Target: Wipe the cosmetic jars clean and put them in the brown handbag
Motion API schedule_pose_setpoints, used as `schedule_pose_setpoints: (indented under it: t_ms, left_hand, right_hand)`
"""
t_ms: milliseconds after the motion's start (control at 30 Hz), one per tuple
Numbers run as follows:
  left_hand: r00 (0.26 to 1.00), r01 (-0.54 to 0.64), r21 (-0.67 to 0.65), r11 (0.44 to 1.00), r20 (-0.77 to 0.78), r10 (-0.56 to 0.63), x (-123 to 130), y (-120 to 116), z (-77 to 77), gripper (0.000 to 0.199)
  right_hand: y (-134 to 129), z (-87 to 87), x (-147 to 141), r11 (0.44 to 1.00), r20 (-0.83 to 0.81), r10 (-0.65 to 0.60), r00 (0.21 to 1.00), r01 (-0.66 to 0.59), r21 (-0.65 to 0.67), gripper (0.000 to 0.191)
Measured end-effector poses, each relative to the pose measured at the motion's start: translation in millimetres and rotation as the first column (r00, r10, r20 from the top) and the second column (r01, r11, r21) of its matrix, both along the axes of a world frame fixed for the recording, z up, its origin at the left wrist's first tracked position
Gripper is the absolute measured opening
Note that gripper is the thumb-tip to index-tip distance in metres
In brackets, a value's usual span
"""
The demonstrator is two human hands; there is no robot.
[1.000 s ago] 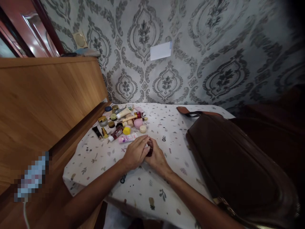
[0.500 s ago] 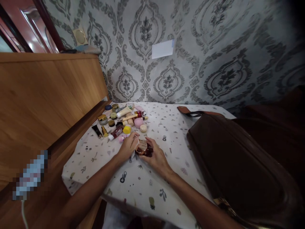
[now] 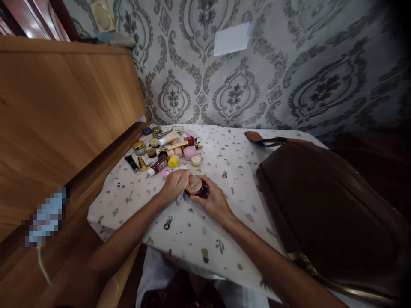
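A round cosmetic jar, dark reddish with a shiny copper-coloured top, is held just above the patterned cloth. My right hand curls its fingers and thumb around the jar's right side. On the jar's left, my left hand is closed on a white wipe and presses it against the jar. Just behind my left hand lies a pink-and-white tube, partly covered by the fingers. A yellow-capped container and a small cream-coloured jar stand a little farther back.
Several cosmetics, among them a dark red tube and a gold-lidded jar, crowd the table's back left. A large brown bag covers the right side. A wooden panel borders the left; patterned wallpaper rises behind.
The camera view has tilted downward. The jar's top has turned more toward me, while both hands keep hold at nearly the same spot over the cloth.
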State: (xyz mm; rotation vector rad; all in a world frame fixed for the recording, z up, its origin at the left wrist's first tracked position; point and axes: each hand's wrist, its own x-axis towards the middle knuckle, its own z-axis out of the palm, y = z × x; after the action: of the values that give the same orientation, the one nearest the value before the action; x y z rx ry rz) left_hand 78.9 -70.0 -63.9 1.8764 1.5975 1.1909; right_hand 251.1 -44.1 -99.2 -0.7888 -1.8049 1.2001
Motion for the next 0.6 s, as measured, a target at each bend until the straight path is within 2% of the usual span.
schedule_pose_setpoints:
  t_ms: [133,267,400,533,600]
  left_hand:
    - [0.996,0.071,0.043,0.997,0.055,-0.073,-6,-2,-0.2,0.035]
    - [0.991,-0.007,0.058,0.998,0.137,-0.001,-9,-2,-6.3,0.040]
    - [0.987,-0.088,0.092,0.992,0.141,0.074,-8,-1,-6.6,0.022]
    - [0.997,0.015,0.023,1.000,0.078,-0.016,-6,-2,0.1,0.018]
    - [0.998,0.055,0.041,0.998,0.036,-0.056,-5,-3,2.7,0.020]
  right_hand:
    - [4,-10.2,-2,0.997,-0.016,-0.063,0.998,0.063,0.037,0.062]
    - [5,-8.9,-2,0.994,-0.015,-0.089,0.996,0.090,0.056,0.057]
    - [2,-1.7,0,0.997,-0.010,-0.072,0.997,0.073,0.035,0.050]
    - [1,1.4,1,0.996,0.016,-0.082,0.997,0.081,0.044,0.050]
    - [1,1.2,1,0.995,0.021,-0.087,0.996,0.086,0.056,0.051]
